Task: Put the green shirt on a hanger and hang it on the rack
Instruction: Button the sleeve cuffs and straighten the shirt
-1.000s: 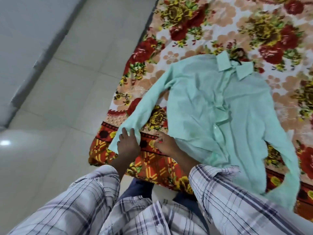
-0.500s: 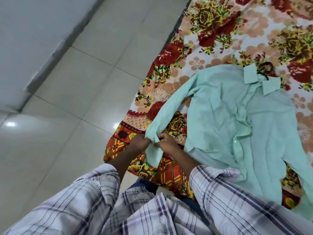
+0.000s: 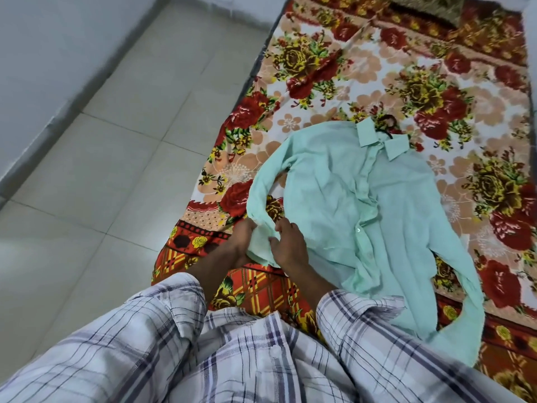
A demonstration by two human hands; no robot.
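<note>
The light green shirt [image 3: 360,205] lies front up on a flowered blanket [image 3: 334,82], collar pointing away from me. A dark hanger hook [image 3: 388,125] pokes out at the collar; the hanger's body is hidden inside the shirt. The shirt's left-hand sleeve curves down to its cuff at the blanket's near edge. My left hand [image 3: 241,242] and my right hand [image 3: 289,245] both pinch that cuff between them. The other sleeve trails off to the lower right. No rack is in view.
The blanket covers a low bed or mattress whose near edge is right in front of me. Pale floor tiles [image 3: 110,175] stretch to the left, up to a grey wall [image 3: 43,68]. My plaid shirt sleeves fill the bottom of the view.
Both hands have drawn the cuff of the sleeve in toward the shirt's body, so the sleeve now bends in a curve. My view has lifted and shows more of the blanket.
</note>
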